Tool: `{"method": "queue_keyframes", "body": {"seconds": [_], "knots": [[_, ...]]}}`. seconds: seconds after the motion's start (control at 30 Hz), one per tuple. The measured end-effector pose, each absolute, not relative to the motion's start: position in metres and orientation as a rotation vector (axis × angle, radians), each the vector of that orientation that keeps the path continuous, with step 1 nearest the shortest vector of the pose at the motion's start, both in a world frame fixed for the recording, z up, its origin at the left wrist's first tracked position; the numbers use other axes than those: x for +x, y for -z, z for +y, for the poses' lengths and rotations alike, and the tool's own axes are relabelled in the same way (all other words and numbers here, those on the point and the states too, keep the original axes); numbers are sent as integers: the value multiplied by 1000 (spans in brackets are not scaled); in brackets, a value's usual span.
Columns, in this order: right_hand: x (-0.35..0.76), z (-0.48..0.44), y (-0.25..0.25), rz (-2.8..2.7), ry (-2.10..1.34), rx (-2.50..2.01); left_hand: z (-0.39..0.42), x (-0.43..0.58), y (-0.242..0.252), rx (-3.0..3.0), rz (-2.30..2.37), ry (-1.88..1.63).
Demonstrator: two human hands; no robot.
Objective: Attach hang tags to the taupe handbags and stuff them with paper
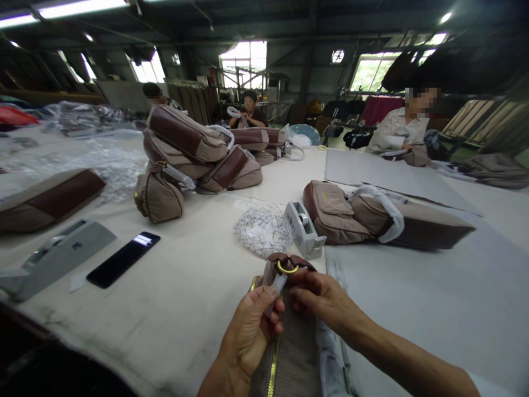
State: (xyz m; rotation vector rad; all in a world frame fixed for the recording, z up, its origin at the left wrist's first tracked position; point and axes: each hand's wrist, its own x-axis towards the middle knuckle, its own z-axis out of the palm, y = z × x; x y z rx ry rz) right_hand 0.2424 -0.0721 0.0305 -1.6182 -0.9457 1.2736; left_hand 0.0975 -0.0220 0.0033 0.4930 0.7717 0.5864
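A taupe fabric bag (295,344) with a brown trim end and a gold zipper stands close in front of me. A gold ring (288,268) hangs from its brown tab. My left hand (252,325) is closed, pinching a small whitish strip (280,283) between thumb and forefinger just below the ring. Whether the strip covers a zipper pull, I cannot tell. On the bag's right side, beside the ring, my right hand (320,298) has curled fingers gripping the fabric; its fingertips are partly hidden. Whitish plastic wrap (330,358) runs along the bag's right edge.
Just beyond the bag are a grey tape dispenser (305,231) and a heap of thin ties (264,230). Finished-looking bags (185,135) are piled behind; another bag (343,215) lies right. A phone (124,259) and second dispenser (68,253) lie left. Several people sit across the table.
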Motion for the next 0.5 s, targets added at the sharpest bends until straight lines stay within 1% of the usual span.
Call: {"method": "queue_keyframes", "body": {"seconds": [0.13, 0.23, 0.37, 0.5], "knots": [[244, -69, -40, -917, -1254, -1665, -24, 103, -1, 727, 860, -696], [243, -66, -39, -929, -1265, -1683, -25, 102, 0, 953, 951, -776], [240, -63, -34, -991, -1293, -1662, -28, 100, -2, 1129, 1004, -778], [233, -59, -31, -970, -1332, -1565, -31, 101, -3, 1176, 1021, -773]]}}
